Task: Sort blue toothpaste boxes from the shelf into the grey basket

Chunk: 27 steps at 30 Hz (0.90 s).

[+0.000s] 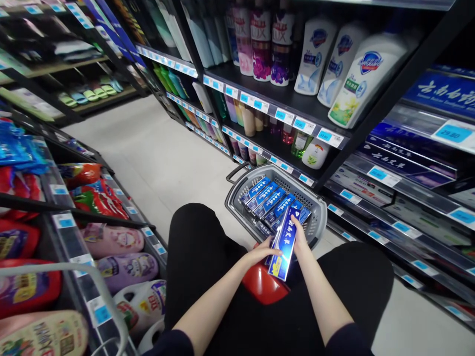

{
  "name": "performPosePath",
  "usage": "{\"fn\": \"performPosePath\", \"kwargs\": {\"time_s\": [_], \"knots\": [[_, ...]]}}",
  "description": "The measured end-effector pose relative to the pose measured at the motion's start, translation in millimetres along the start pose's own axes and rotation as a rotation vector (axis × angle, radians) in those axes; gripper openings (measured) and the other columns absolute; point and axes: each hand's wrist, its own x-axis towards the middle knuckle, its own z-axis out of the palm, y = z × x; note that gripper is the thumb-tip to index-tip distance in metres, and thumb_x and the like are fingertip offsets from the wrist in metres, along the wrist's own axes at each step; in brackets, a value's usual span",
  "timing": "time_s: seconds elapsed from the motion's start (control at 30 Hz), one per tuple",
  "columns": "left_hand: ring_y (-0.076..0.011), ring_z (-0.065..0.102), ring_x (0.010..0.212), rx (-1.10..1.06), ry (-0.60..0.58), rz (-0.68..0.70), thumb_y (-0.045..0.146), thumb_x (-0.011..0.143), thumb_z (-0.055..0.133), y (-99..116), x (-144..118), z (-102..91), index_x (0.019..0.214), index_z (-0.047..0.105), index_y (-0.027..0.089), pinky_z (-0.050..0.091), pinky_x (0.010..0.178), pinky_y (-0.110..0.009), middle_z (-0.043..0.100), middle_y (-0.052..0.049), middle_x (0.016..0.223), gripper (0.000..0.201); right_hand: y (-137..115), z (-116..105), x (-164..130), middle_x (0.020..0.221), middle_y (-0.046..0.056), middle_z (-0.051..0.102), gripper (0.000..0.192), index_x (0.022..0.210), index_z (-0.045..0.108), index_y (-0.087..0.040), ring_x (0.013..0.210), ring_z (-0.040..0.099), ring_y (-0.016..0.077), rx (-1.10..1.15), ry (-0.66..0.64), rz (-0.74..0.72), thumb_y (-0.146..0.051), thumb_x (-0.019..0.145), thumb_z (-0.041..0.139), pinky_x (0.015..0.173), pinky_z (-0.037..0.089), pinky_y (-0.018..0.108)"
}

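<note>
Both hands grip one blue toothpaste box point(285, 242): left hand point(260, 253) at its lower end, right hand point(300, 236) beside its top, just above the basket point(237, 198). It looks light, stiff and glossy, best pinched along its long edges.

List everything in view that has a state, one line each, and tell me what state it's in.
Blue box: held in both hands, tilted over the basket.
Left hand: gripping the box's lower edge.
Right hand: gripping the box's far side.
Grey basket: on the floor, handle folded down, holding a row of blue boxes.
</note>
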Motion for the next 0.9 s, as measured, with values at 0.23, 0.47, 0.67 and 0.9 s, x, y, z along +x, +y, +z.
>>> {"fn": "performPosePath", "kwargs": {"time_s": [0.23,0.47,0.67,0.9], "knots": [[-0.0271,0.066,0.098,-0.031,-0.008,-0.070,0.037,0.057,0.082,0.0,-0.6,3.1,0.138,0.037,0.021,0.046,0.095,-0.043,0.068,-0.008,0.108,0.094,2.8,-3.9,5.4,0.061,0.001,0.067,0.024,0.080,0.065,-0.014,0.052,0.062,0.0143,-0.086,0.015,-0.043,-0.035,0.074,0.074,0.057,0.054,0.026],[-0.0273,0.067,0.095,-0.030,-0.024,-0.061,0.039,0.062,0.080,-7.5,3.9,0.0,0.137,0.040,0.020,0.047,0.093,-0.043,0.070,-0.010,0.106,0.087,5.3,-10.3,11.6,0.064,0.000,0.069,0.025,0.082,0.064,-0.016,0.055,0.063,0.0152,-0.089,0.022,-0.057,-0.036,0.073,0.074,0.061,0.055,0.027],[-0.0266,0.067,0.094,-0.036,-0.012,-0.051,0.038,0.062,0.080,-12.9,8.7,-2.4,0.135,0.043,0.019,0.047,0.093,-0.042,0.070,-0.010,0.104,0.084,6.7,-13.1,15.7,0.064,0.000,0.068,0.031,0.081,0.064,-0.016,0.056,0.063,0.0158,-0.126,0.019,-0.069,-0.041,0.069,0.076,0.063,0.055,0.028],[-0.0244,0.069,0.083,-0.139,0.046,-0.031,0.040,0.063,0.079,-17.7,13.0,-5.1,0.125,0.050,0.018,0.050,0.085,-0.038,0.074,-0.007,0.094,0.072,5.8,-13.1,15.2,0.070,0.002,0.071,0.042,0.081,0.066,-0.018,0.068,0.068,0.0207,-0.181,-0.048,-0.078,-0.056,0.066,0.074,0.071,0.056,0.035]]}}
